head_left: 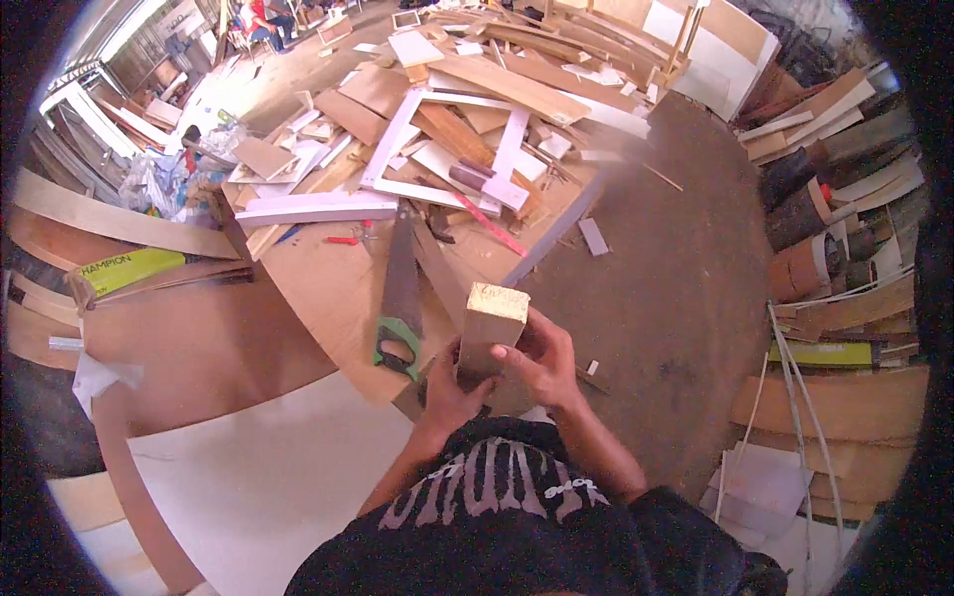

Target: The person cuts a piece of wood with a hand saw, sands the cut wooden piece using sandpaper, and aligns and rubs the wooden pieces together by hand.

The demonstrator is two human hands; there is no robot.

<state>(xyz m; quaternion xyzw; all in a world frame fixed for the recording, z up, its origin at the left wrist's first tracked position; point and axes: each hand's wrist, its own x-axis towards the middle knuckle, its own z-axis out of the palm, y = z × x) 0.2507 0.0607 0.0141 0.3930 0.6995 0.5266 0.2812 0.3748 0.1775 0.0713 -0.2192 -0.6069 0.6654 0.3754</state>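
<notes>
Status: rectangular brown wooden block with a pale yellow end face (499, 302) is in both hands, in front of the torso at the near end of the brown wooden counter (320, 288). Pale end faces up; long side faces the wearer.

Grip: left hand (455, 399) is closed round the block's lower left. Right hand (545, 363) has the thumb on the near face, fingers round the right side. Both part-curled to block width, no slack visible. Far-side finger contact: can't tell.

Done, as far as visible: block is a separate piece with a squared-looking end. Can't tell if that end is freshly cut. No pencil line or fixing readable on it. White rectangular wooden frame (396, 139) on the pile looks joined at its visible corners; joints too small to check.

Not done: block is loose, attached to nothing. Green-handled handsaw (397, 348) lies idle on the counter, just left of the hands, blade pointing far.

Rest: long white wooden board (318, 207) left on the counter, red strip (494, 227) right of the saw, mixed offcuts at the far end.
</notes>
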